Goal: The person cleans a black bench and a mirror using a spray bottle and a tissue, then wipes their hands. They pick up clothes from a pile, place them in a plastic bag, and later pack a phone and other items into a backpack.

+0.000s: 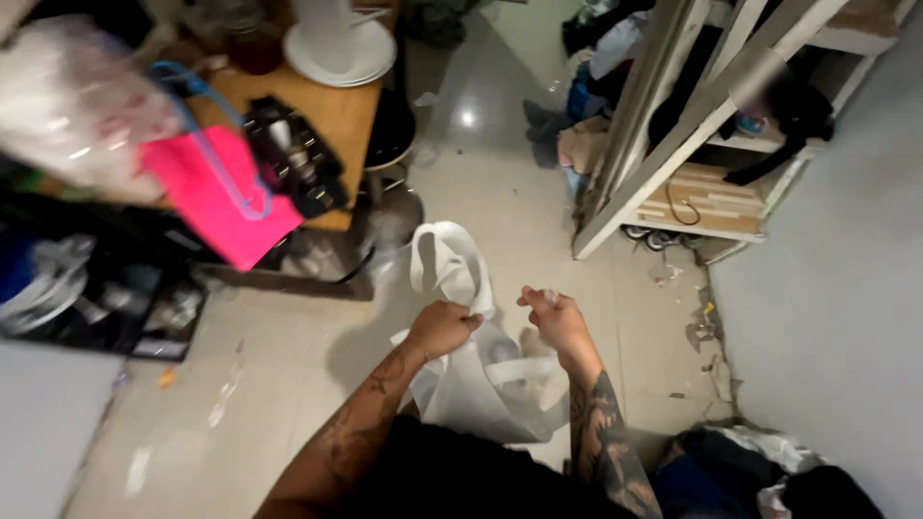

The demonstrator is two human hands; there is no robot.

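A cramped room with a pale tiled floor [288,384] fills the frame, seen from above. In the upper left, a wooden table [336,115] carries a white plate [341,53], a black object too blurred to identify, and a bright pink bag [216,197] with a blue cord hanging off its edge. A slanted white shelf frame [663,125] crosses the upper right, with piled clothes [586,106] behind it. A grey wall runs down the right side, with dark fabric heaped at the lower right.

At the lower centre, two tattooed forearms reach forward over a white bag [476,384]. The bag hangs between and below both hands, its body sagging toward the floor and one loop handle rising above the left hand [444,327]. That hand is closed in a fist around the bag's upper edge near the handle. The right hand [556,322], just beside it at the same height, has its fingers curled and seems to pinch the opposite edge, though the exact grip is blurred.

The bag looks light, soft and floppy, probably thin cloth-like material that creases easily and holds no shape. The loop handles or the rim of the mouth appear the best places to grip it.
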